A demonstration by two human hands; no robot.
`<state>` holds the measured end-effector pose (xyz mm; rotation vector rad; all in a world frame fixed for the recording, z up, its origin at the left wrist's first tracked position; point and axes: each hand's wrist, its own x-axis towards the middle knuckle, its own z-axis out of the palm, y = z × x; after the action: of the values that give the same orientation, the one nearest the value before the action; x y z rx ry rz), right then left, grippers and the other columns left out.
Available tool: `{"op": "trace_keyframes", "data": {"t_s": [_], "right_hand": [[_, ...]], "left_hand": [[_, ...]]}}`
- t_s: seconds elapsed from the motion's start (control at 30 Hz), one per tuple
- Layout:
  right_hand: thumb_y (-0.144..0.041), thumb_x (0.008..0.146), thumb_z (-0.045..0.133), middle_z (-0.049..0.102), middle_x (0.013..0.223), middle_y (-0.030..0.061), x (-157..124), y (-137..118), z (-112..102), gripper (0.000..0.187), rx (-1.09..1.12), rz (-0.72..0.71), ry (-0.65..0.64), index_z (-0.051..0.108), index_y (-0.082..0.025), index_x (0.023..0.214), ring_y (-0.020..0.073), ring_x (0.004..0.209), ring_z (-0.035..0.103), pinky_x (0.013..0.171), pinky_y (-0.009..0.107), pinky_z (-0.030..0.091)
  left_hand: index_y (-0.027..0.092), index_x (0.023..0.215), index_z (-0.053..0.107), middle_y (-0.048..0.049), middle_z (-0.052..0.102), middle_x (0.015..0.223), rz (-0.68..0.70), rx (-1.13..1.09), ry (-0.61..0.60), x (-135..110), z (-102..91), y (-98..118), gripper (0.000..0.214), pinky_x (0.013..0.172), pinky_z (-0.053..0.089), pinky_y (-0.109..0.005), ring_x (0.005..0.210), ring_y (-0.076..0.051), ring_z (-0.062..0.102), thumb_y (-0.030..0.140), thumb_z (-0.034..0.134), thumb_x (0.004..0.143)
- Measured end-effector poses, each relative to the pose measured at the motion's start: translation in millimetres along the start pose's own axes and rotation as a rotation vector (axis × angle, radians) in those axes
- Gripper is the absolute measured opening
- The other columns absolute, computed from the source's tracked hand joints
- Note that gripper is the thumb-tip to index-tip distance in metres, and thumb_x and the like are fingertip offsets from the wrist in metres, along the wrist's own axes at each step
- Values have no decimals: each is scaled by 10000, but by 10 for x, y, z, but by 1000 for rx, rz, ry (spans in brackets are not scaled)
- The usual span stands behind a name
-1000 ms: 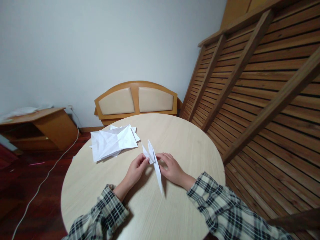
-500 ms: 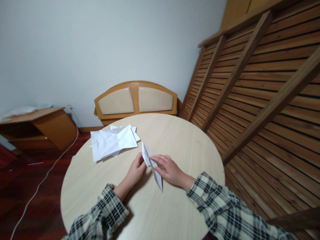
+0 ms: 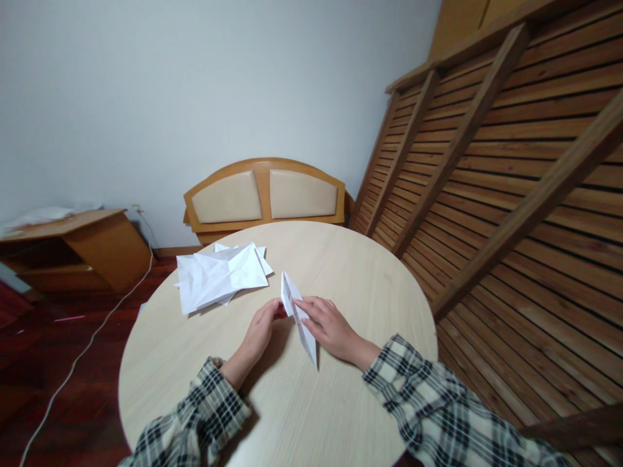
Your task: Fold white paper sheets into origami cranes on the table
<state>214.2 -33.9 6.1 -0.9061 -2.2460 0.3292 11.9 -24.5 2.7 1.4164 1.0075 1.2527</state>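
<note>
A folded sheet of white paper [image 3: 306,340] stands tilted on its edge over the middle of the round table [image 3: 370,279], its long point toward me. My right hand [image 3: 332,327] grips it from the right, thumb on the near side and fingers across the fold. From the left, my left hand [image 3: 260,327] reaches to the paper's far flap with its fingers bent; the fingertips are partly hidden behind the paper, so I cannot tell how firmly they hold it. Several creased white sheets [image 3: 214,279] lie in a loose pile at the table's far left.
A wooden headboard [image 3: 265,191] with two cream panels stands behind the table. To the right leans a slatted wooden frame [image 3: 487,194]. At the left are a low wooden cabinet [image 3: 111,253] and a white cable [image 3: 92,340] on the dark red floor.
The folded paper has shifted slightly to the right and turned a little more upright. My left hand's fingers have moved from pinching its left edge to behind it. My right hand stays nearly in place.
</note>
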Motion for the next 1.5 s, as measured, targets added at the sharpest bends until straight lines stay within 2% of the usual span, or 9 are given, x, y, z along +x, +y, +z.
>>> {"op": "trace_keyframes", "data": {"t_s": [0.13, 0.3, 0.43, 0.57, 0.97, 1.1, 1.2, 1.27, 1.5], "right_hand": [[-270, 1026, 412, 571, 1299, 82, 0, -4, -6, 418, -12, -27, 7, 443, -293, 1442, 222, 1201, 514, 1033, 441, 409], [-225, 1018, 416, 591, 1213, 76, 3, -11, -10, 398, -19, -55, 10, 497, -295, 1401, 219, 1145, 527, 1001, 435, 423], [-143, 983, 435, 595, 1184, 69, 5, -4, -9, 448, -3, -65, 9, 508, -312, 1392, 220, 1125, 532, 981, 430, 433], [-77, 930, 460, 594, 1182, 73, 2, 21, 17, 517, 0, -79, 29, 515, -315, 1386, 227, 1123, 536, 973, 440, 437], [-165, 860, 667, 631, 1174, 70, 13, 74, 58, 437, -9, -39, 75, 630, -316, 1268, 235, 1112, 568, 954, 452, 447], [-164, 831, 702, 605, 1304, 73, 16, 75, 51, 394, 9, -26, 78, 677, -318, 1193, 253, 1200, 543, 995, 489, 435], [-156, 808, 720, 449, 1495, 72, 17, 63, 46, 353, -15, -15, 88, 707, -308, 1126, 284, 1331, 446, 1047, 528, 398], [-148, 795, 728, 401, 1526, 66, 18, 51, 41, 340, -36, -19, 99, 718, -305, 1097, 290, 1358, 411, 1061, 536, 384], [-126, 796, 724, 550, 1341, 53, 35, 33, 28, 257, -40, -55, 132, 726, -292, 992, 266, 1236, 491, 1024, 523, 407]], "left_hand": [[160, 857, 671, -92, 705, 881, -45, -53, -11, 15, 5, -17, 452, 853, 479, -368, 845, -234, 619, 581, 508, 868], [151, 854, 670, -63, 677, 851, -34, 37, -11, 8, 15, 30, 375, 752, 459, -302, 797, -201, 577, 521, 653, 792], [134, 886, 677, -49, 667, 803, -75, 16, -35, -9, 26, 65, 380, 667, 427, -275, 720, -180, 557, 487, 704, 748], [135, 892, 683, -45, 669, 794, -86, -18, -47, -12, 33, 58, 375, 675, 426, -277, 728, -182, 563, 491, 678, 774], [148, 946, 636, -24, 640, 800, -91, -58, -44, -24, 32, 26, 340, 652, 426, -263, 694, -152, 545, 438, 688, 777], [155, 962, 618, -18, 629, 795, -102, -51, -44, -33, 35, 36, 352, 628, 420, -260, 669, -146, 539, 447, 683, 776], [158, 964, 603, -13, 614, 787, -117, -46, -39, -39, 42, 48, 349, 608, 417, -257, 650, -140, 529, 451, 669, 786], [157, 952, 596, -7, 602, 775, -116, -39, -33, -42, 43, 54, 345, 605, 417, -254, 642, -135, 523, 451, 668, 787], [160, 1013, 578, 17, 597, 721, -129, -3, -54, -29, 39, 1, 395, 555, 378, -241, 583, -124, 507, 479, 653, 792]]}}
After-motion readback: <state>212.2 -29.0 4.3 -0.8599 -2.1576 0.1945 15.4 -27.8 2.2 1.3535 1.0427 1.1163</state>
